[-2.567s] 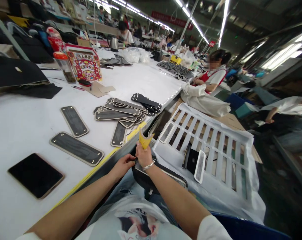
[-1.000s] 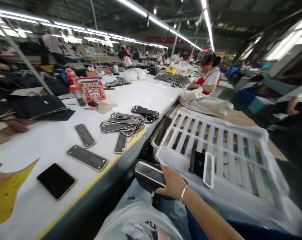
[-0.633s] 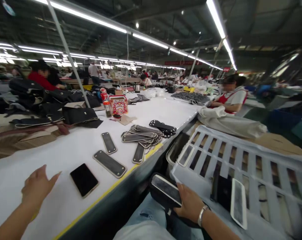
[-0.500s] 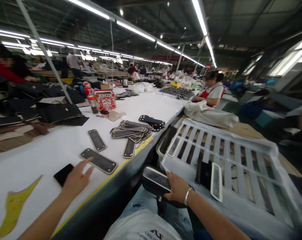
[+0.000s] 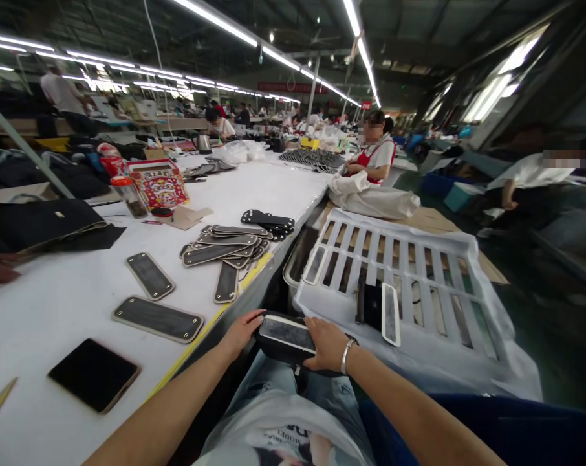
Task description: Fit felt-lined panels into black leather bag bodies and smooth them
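A black, rounded case with a pale-edged grey panel on its upper face lies across my lap. My left hand grips its left end, thumb and fingers at the edge. Over the right part of the case, my right hand is closed round it, a silver bracelet at the wrist. On the white table to the left are a riveted dark strip with a light border, a shorter strip and a heap of similar strips. A dark phone lies nearest me.
To my right stands a white slatted plastic crate bearing a pale-framed panel and a black piece. A jar with an orange lid and a red patterned box stand on the table. A co-worker in a red apron sits beyond.
My left hand has come from over the table beside the phone to the case's left end, and now holds it. The phone is uncovered. The view has turned to the right.
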### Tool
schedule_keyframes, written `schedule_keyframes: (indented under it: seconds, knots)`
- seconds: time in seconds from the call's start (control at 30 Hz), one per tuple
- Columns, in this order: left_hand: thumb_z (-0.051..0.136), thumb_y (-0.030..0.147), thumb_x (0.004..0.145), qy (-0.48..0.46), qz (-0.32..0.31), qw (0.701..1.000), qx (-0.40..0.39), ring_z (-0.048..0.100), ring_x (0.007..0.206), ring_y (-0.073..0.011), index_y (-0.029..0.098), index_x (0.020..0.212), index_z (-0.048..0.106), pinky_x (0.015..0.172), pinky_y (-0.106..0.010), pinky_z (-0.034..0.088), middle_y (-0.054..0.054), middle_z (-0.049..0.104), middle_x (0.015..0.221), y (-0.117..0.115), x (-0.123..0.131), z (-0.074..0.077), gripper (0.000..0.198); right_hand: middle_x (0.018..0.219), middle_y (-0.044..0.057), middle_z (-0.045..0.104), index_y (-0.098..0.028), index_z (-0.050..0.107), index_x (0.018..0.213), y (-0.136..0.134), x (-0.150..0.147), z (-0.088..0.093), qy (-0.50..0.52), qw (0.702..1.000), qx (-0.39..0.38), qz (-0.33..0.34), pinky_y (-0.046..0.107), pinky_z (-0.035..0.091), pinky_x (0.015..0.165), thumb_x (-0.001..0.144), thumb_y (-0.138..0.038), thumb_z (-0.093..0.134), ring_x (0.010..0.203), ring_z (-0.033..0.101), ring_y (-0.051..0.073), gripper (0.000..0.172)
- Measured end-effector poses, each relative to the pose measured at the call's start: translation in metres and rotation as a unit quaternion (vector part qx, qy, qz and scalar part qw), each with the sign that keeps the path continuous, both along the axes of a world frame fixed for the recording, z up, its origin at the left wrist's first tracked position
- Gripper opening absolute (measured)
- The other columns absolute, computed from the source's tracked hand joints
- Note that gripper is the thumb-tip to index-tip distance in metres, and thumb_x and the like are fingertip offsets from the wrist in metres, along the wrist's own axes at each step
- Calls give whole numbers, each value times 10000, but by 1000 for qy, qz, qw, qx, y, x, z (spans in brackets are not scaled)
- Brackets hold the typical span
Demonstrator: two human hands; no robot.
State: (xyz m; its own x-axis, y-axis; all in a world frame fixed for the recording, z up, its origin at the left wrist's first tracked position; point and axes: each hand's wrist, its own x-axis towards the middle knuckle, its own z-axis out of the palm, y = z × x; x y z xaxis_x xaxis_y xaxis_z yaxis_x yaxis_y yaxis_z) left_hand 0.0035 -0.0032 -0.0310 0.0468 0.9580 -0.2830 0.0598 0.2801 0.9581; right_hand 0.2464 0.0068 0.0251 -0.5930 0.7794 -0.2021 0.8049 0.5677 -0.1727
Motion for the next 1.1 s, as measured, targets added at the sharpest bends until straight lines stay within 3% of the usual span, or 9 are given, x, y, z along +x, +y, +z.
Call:
schedule_keyframes:
  seconds: [0.17,0.27,0.33,0.4,0.5,0.57,0.63,0.83,1.1]
  knots:
    - [518,364,757,39,-11,999,18,577,1004,-221,204,1135,602,895,-323,431,-28,665,1041,11,0,4,419,1157,208,548,-63,423,1286,5,-8,3,-7,1000,-4,-14,438,427,881,532,-482,729,1031,536,349,915]
    - [469,452,789,50,-78,996,2,601,976,-235,204,1232,541,853,-349,461,-42,668,1064,11,-5,8,513,1253,208,503,-84,389,1328,3,8,4,33,999,-19,-11,459,379,953,515,-612,716,1114,496,361,1023]
    - [402,533,817,121,-127,984,34,558,1092,-249,204,1290,488,920,-369,432,-65,608,1208,11,-6,11,582,1345,197,434,-99,347,1364,-3,32,4,71,997,-26,-25,462,319,1018,493,-693,690,1207,425,359,1108]
    - [411,587,803,258,-182,940,129,399,1273,-260,215,1328,444,1053,-401,299,-68,444,1393,11,-1,16,644,1390,191,388,-102,323,1381,-13,60,4,83,994,-35,-62,463,280,1049,493,-693,695,1260,369,353,1129]
    - [546,619,711,429,-306,812,249,250,1353,-288,226,1376,364,1112,-479,109,-70,309,1474,14,24,29,793,1364,200,421,-89,300,1393,-30,93,3,75,988,-59,-119,460,307,1031,546,-620,715,1239,402,347,1082]
    - [565,624,695,476,-372,752,264,321,1316,-300,205,1381,350,1094,-493,146,-98,375,1437,17,47,40,832,1342,201,443,-85,308,1387,-38,100,0,82,986,-57,-130,455,324,1018,567,-597,716,1219,424,345,1049]
    - [523,626,727,492,-407,723,262,417,1245,-301,169,1370,360,1050,-466,250,-132,448,1379,19,69,48,806,1329,202,450,-82,346,1363,-40,97,-4,97,987,-35,-123,446,331,1014,552,-593,728,1209,431,343,1032]
    - [665,565,604,484,-405,714,302,471,1173,-333,167,1328,415,984,-435,325,-163,487,1330,12,101,50,863,1146,183,563,-88,455,1251,-32,75,-6,88,990,18,-104,448,420,903,478,-606,757,1018,551,329,978]
    - [626,461,649,481,-359,719,349,438,1227,-287,202,1320,459,1059,-412,254,-100,494,1346,16,87,14,738,1157,152,565,-135,472,1225,-21,75,-2,118,986,-36,-112,450,410,938,438,-599,780,1055,539,322,964]
